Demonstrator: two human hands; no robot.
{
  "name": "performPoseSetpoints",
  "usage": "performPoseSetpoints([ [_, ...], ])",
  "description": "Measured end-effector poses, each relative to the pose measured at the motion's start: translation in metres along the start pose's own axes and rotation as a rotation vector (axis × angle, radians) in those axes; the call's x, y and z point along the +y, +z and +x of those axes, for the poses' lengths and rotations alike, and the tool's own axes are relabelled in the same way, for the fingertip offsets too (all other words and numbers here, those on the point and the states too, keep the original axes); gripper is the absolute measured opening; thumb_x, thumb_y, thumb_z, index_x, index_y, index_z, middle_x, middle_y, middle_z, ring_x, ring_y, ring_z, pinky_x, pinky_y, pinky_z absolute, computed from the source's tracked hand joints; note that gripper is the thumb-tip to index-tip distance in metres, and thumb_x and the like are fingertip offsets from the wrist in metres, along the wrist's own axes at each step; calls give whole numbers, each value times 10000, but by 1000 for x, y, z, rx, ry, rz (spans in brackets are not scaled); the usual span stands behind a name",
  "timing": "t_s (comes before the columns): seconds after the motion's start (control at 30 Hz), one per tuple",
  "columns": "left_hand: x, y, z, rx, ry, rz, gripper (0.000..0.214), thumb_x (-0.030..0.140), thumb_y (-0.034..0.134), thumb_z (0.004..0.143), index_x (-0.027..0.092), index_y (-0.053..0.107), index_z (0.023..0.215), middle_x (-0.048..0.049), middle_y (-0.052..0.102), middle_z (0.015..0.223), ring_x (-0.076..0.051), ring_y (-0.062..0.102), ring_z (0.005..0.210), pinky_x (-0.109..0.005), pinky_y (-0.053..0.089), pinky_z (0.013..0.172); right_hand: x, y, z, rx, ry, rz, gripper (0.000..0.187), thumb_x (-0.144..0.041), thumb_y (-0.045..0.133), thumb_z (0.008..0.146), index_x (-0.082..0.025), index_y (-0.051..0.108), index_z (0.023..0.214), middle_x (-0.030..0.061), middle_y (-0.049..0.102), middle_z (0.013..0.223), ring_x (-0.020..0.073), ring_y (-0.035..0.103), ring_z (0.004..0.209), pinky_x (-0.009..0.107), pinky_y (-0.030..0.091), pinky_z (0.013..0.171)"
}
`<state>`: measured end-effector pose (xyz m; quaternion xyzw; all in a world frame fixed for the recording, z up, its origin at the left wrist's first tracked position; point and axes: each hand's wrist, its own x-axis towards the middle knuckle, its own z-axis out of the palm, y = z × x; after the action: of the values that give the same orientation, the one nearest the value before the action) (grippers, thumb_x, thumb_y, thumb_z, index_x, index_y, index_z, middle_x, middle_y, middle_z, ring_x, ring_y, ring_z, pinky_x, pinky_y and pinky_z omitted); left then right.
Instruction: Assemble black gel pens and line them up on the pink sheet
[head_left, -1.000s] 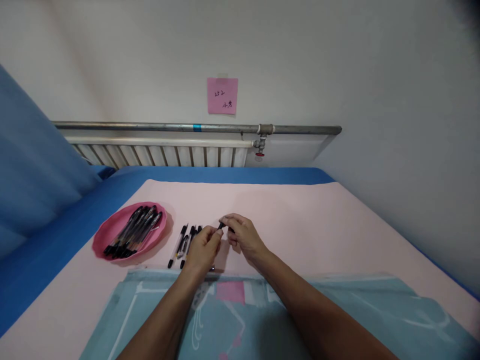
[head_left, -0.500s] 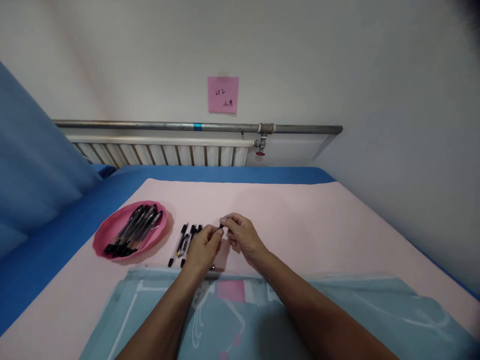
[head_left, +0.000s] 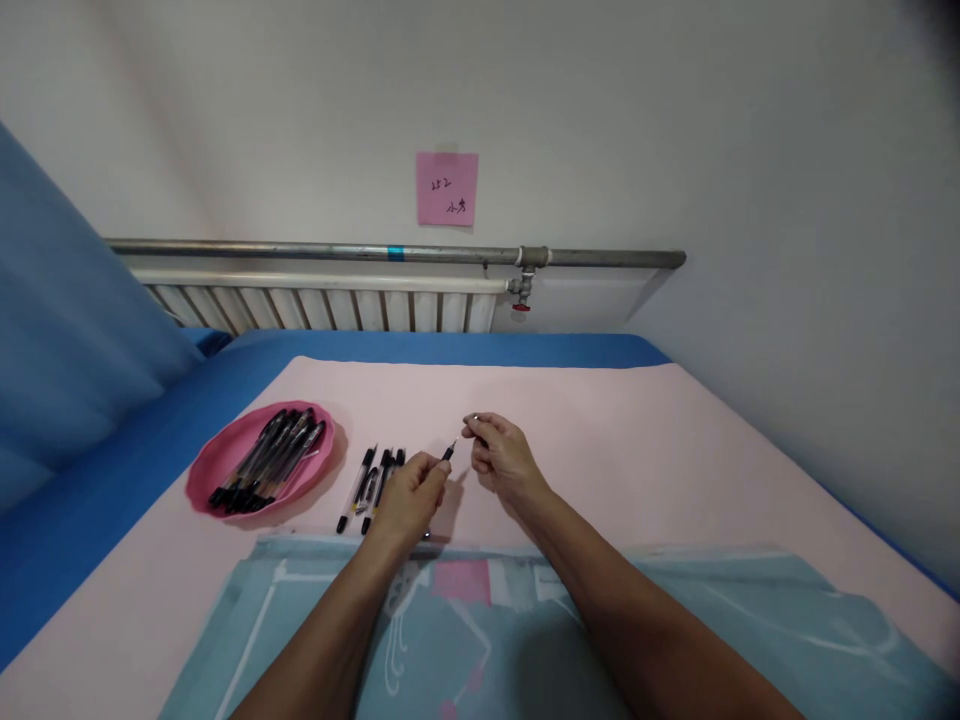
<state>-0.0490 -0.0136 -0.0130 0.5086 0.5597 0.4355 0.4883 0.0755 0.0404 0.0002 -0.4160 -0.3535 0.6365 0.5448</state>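
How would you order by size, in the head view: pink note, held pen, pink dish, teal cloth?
Teal cloth
Pink dish
Pink note
Held pen, judged by its visible part beyond the left hand

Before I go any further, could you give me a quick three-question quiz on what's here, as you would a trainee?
1. Which hand holds the pen with its tip pointing away from the person?
2. True or false: the pink dish holds several pens.
3. The note on the wall is (a) green, (b) yellow, (c) pink.

Key: 1. the left hand; 2. true; 3. c.
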Motion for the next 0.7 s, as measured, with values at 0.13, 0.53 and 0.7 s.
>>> performPoseSetpoints([
  [0.13,-2,-1,1,33,-14,-32,254,431,482,757,191,466,675,97,377,429,-48,283,341,-171,228,379,-2,1,-3,-80,45,-31,182,-270,640,624,-150,545,724,-45,528,614,-9,250,327,160,156,311],
  [0.53,-2,-1,0,-73,-58,-20,250,425,457,759,186,507,707,91,409,421,-42,276,305,-169,207,345,5,1,1,8,-10,-66,121,-236,589,605,-161,497,630,-78,430,509,6,261,321,161,162,299],
  [0.7,-2,1,0,-155,-99,0,262,426,480,730,172,542,724,49,488,510,-69,421,391,-167,255,355,-11,-26,25,235,-212,31,124,-239,568,611,-172,464,608,-63,438,548,10,261,340,169,179,295],
])
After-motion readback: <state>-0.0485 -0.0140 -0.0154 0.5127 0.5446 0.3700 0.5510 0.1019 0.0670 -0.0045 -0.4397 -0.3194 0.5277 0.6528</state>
